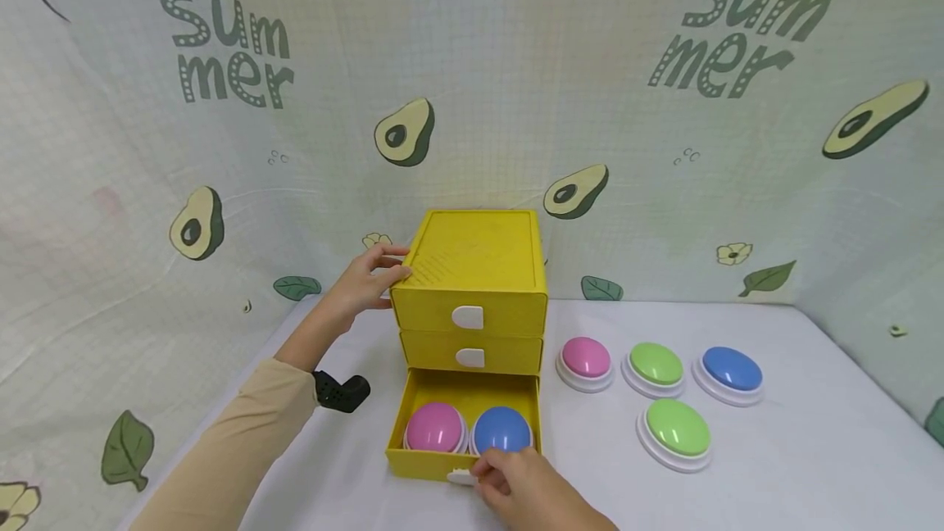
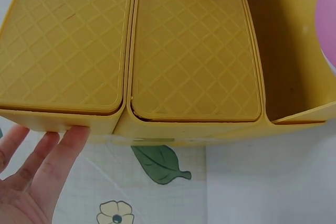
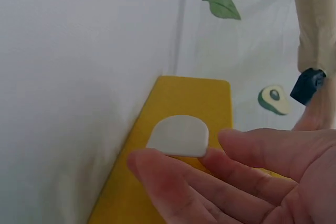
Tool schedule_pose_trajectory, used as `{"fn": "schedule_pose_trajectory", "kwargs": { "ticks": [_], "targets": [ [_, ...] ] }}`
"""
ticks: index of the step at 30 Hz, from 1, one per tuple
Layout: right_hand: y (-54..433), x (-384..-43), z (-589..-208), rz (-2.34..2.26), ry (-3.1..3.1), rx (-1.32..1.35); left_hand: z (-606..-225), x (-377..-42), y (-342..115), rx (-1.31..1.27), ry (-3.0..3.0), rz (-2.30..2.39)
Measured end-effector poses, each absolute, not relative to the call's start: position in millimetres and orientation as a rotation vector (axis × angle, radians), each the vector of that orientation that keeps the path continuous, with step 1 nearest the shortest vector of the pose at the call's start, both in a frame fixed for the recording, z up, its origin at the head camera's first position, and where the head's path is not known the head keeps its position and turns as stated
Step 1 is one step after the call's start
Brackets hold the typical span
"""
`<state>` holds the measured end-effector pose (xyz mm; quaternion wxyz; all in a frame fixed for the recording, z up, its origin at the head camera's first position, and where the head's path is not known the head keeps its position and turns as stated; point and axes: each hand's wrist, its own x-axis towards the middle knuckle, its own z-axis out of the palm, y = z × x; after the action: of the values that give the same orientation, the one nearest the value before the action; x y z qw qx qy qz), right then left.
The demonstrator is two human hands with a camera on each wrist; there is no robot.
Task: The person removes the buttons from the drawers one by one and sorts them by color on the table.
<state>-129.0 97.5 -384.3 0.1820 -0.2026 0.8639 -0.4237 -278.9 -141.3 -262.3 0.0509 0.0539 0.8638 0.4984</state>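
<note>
A yellow cabinet of small drawers [image 1: 472, 310] stands on a white table. Its bottom drawer [image 1: 420, 465] is pulled out and holds a pink dome button [image 1: 435, 428] and a blue dome button [image 1: 501, 428]. My left hand [image 1: 365, 279] lies against the cabinet's upper left edge; in the left wrist view its fingers are fairly straight and touch the side wall. At the bottom drawer's front, my right hand [image 1: 534, 492] holds the white drawer handle [image 3: 179, 136] by its edge with curled fingers. The two upper drawers are closed.
Right of the cabinet lie another pink button [image 1: 586, 357], two green buttons [image 1: 656, 364] and another blue button [image 1: 732, 369], all on white bases. A black strap [image 1: 341, 392] is on the left wrist. A patterned cloth [image 1: 472, 64] hangs behind the table.
</note>
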Motion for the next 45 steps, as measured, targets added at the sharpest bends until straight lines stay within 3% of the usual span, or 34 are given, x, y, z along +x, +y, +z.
{"fn": "schedule_pose_trajectory", "kwargs": {
  "ticks": [21, 45],
  "targets": [
    [82, -153, -346, -1.319, 2.657, -0.755, -261, -278, -142, 0.167, 2.626, 1.522],
    [58, -190, -377, -1.148, 2.561, -0.716, -262, -278, -141, 0.174, 2.627, 1.539]
  ]
}}
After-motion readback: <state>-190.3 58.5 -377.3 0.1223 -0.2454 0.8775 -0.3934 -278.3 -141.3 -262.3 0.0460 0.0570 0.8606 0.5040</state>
